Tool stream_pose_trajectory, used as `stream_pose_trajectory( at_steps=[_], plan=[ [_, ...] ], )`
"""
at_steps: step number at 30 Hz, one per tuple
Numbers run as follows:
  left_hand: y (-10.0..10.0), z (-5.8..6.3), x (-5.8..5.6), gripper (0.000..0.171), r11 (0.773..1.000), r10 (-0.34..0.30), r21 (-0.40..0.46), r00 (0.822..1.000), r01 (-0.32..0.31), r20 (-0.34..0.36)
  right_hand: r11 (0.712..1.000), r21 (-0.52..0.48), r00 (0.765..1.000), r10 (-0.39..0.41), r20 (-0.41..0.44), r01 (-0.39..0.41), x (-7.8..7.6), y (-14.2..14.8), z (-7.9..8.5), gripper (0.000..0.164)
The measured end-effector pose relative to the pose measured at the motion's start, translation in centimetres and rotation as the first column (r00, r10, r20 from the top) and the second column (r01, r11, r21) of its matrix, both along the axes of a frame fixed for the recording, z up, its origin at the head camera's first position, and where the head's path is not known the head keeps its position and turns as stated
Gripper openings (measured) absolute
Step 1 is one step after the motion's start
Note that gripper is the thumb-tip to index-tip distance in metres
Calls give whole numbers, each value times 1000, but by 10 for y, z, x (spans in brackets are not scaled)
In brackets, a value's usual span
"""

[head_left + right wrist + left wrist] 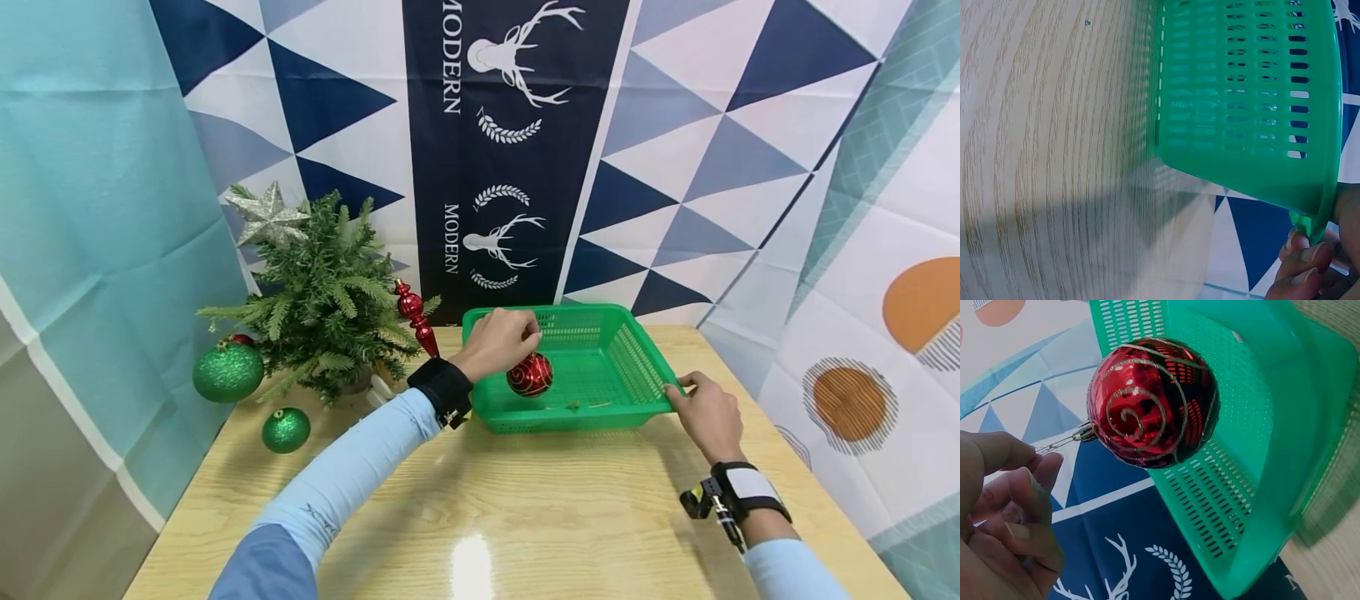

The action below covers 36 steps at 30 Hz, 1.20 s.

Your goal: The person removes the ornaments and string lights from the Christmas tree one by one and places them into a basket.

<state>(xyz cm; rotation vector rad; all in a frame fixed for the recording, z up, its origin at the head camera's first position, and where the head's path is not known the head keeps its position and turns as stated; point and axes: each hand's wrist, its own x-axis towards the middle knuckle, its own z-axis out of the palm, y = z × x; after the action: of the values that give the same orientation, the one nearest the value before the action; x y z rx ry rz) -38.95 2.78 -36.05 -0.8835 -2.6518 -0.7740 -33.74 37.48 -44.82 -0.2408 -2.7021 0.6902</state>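
My left hand (501, 340) pinches the wire hook of a shiny red ball ornament (1154, 403) with gold glitter swirls. The ornament (530, 375) hangs below the fingertips, over the left part of a green plastic basket (652, 358). My right hand (708, 415) grips the basket's near right corner, thumb on top of the rim; in the right wrist view its fingers (1304, 275) curl under that rim. Low slotted walls surround the basket, and a few small bits lie on its floor.
At left stands a small artificial Christmas tree (322, 292) topped with a silver star (270, 215). A larger green glitter ball (228, 371), a smaller one (286, 430) and a red finial ornament (415, 317) hang on it. Patterned cloth (517, 150) rises behind the wooden table (525, 517).
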Motion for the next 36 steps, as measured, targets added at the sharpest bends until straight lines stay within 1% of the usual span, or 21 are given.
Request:
stream_pose_trajectory(
  at_steps=[8, 14, 19, 25, 33, 36],
  plan=[
    [1, -5, -2, 13, 1000, 8, -10, 1000, -8, 5, 1000, -14, 1000, -13, -2, 13, 0, -2, 0, 37],
    [2, -7, -2, 15, 999, 10, -32, 1000, -10, 3, 1000, -19, 1000, -4, -13, 4, 1, -2, 0, 36],
    [3, -14, -2, 15, 998, -12, -65, 1000, 12, 0, 1000, -19, 1000, -5, -21, 5, 1, -1, -1, 35],
    [3, -22, -2, 15, 995, -29, -92, 1000, 30, 8, 1000, -25, 1000, -5, -9, 5, 2, -2, -1, 37],
    [6, -32, -1, 14, 986, -62, -153, 998, 65, 25, 1000, -28, 1000, -8, 4, 8, 2, -3, 0, 37],
    [7, -34, 0, 15, 981, -82, -173, 996, 84, 21, 1000, -26, 1000, -9, 5, 9, 4, -2, 0, 38]
  ],
)
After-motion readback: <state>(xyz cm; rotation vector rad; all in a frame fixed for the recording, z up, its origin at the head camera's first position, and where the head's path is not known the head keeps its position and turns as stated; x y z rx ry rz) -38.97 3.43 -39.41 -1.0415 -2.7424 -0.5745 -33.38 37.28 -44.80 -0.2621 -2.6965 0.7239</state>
